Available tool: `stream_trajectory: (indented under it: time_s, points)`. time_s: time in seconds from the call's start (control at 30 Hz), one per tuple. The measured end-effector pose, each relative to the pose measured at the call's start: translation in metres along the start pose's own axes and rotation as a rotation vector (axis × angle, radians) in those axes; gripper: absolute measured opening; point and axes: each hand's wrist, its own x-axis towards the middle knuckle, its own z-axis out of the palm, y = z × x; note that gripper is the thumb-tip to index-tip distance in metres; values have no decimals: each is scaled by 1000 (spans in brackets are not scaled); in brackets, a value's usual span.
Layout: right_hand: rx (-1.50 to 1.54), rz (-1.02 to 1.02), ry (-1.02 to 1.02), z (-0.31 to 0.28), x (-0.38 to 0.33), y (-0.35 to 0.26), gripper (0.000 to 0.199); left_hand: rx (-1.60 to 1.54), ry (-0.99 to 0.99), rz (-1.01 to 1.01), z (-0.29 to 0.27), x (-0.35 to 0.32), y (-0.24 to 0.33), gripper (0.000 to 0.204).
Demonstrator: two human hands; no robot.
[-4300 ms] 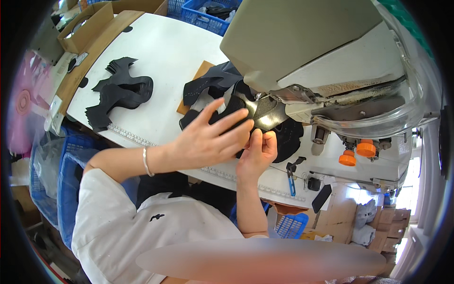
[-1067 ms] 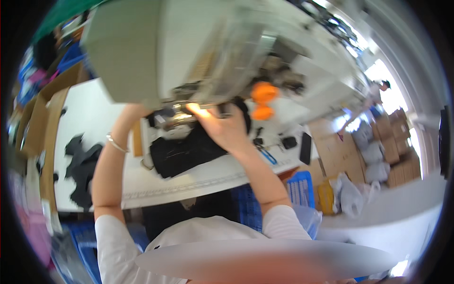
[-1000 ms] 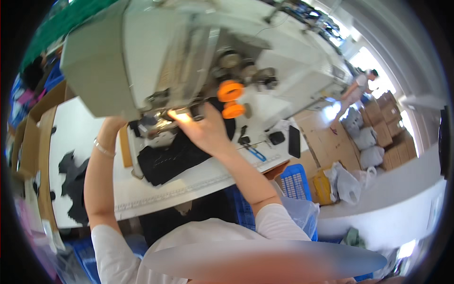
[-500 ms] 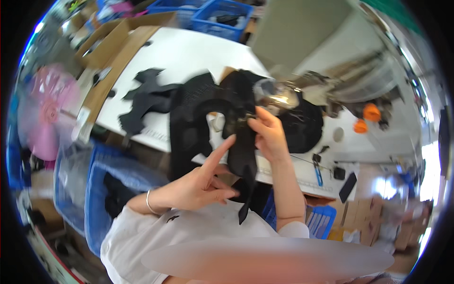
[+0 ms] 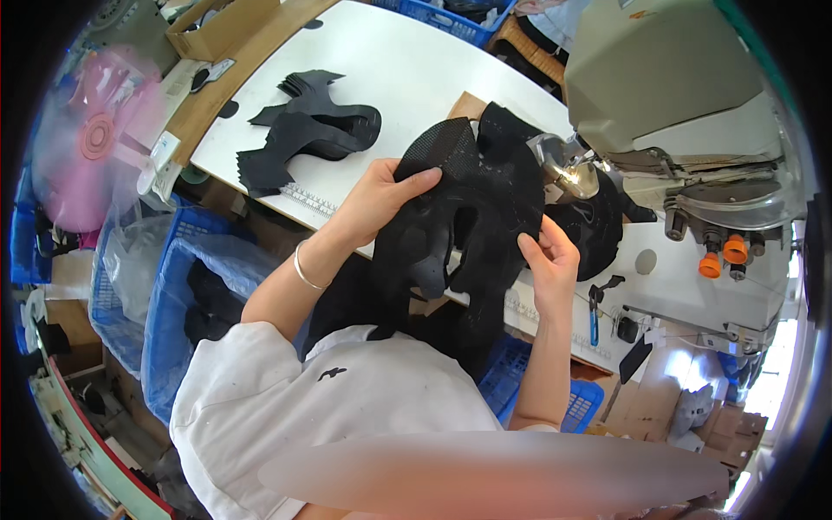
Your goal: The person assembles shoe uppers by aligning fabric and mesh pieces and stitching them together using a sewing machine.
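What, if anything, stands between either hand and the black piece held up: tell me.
Nothing visible does: the left hand holds the black piece at its upper left, and the right hand pinches its right edge.

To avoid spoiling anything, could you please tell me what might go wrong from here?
The black piece, held by the left hand and right hand, partly overhangs the white table, so it might slip downward. The blue-handled tool lies near the right hand and could get knocked.
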Motion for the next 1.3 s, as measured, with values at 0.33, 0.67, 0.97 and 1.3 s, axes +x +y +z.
stream_trajectory:
  time_s: [0.33,0.67,0.97,1.3]
  points:
    - [267,278,-8,-3,-15,26,20,10,-24,-136,15,-11,-21,24]
    - [273,214,55,-6,-24,36,14,-68,-8,-217,16,-8,-29,25]
    - [311,202,99,-4,-26,34,16,-97,45,-259,20,-9,-30,22]
    - [427,138,64,9,-29,25,27,10,-102,-182,21,-4,6,23]
